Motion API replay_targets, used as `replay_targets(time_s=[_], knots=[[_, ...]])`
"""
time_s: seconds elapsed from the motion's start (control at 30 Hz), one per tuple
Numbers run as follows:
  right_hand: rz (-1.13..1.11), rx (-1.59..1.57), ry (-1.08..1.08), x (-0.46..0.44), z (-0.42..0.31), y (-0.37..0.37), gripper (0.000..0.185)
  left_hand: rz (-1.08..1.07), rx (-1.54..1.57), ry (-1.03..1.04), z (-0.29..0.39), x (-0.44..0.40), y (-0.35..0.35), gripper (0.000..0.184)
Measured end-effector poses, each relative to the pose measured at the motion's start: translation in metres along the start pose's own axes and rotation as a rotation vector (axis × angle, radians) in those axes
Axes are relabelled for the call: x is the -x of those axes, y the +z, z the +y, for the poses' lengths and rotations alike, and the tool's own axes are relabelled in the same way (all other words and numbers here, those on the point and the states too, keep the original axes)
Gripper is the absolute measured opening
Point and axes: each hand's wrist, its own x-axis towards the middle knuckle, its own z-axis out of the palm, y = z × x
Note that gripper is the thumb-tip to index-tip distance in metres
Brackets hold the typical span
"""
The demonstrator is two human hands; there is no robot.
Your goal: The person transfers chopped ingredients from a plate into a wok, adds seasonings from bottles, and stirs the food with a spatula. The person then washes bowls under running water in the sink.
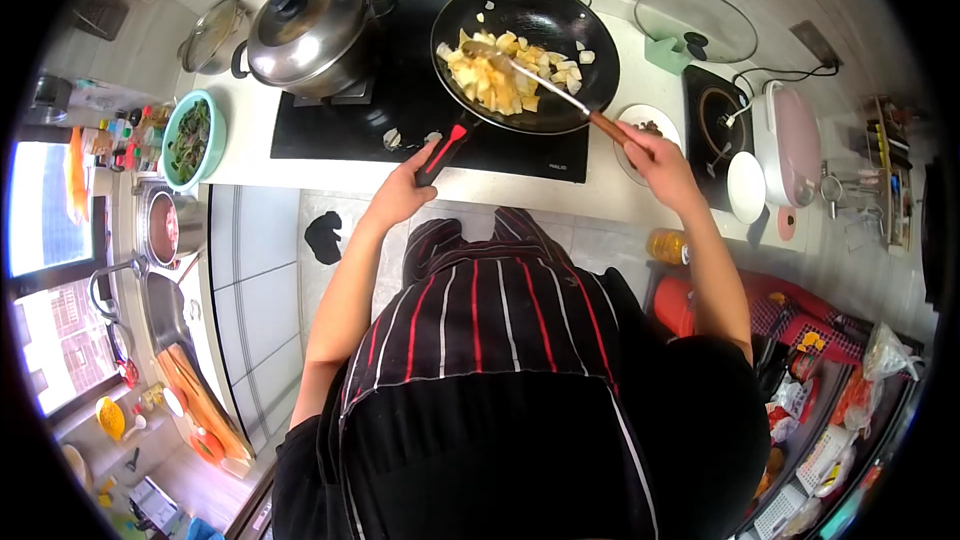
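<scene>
A black wok [560, 25] with diced yellow and white food [515, 75] sits on the right side of the black stove [330, 145]. My left hand [402, 190] is closed on the wok's black and red handle [441, 155]. In my right hand [655, 165] is the wooden handle of a metal spatula [560, 81]; its head lies among the food near the wok's left side. Just behind my right hand, a white plate [640, 116] holds small dark bits.
A lidded steel pot [315, 35] stands on the stove's left. Left of it is a turquoise bowl [216, 162] of leafy greens. At right are a glass lid [700, 15], a small cooktop [705, 90], a white bowl [746, 187] and a pink appliance [792, 145].
</scene>
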Motion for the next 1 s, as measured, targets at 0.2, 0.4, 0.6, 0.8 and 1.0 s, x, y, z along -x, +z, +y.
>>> replay_targets(time_s=[0.2, 0.4, 0.6, 0.8, 1.0], knots=[[0.138, 0.172, -0.001, -0.023, 0.047, 0.026, 0.037, -0.021, 0.008, -0.037, 0.010, 0.001, -0.003, 0.082], [0.419, 0.267, 0.140, -0.069, 0.020, -0.002, 0.039, -0.033, 0.014, -0.050, 0.010, 0.001, -0.005, 0.082], [0.133, 0.104, 0.014, -0.108, 0.031, 0.032, 0.038, -0.023, 0.013, -0.042, 0.012, 0.002, -0.006, 0.081], [0.156, 0.729, -0.175, -0.017, -0.027, -0.022, 0.034, -0.034, 0.050, -0.030, 0.008, 0.002, -0.004, 0.081], [0.290, 0.976, -0.090, 0.056, -0.088, -0.088, 0.029, -0.039, 0.075, -0.039, 0.012, 0.002, -0.005, 0.081]])
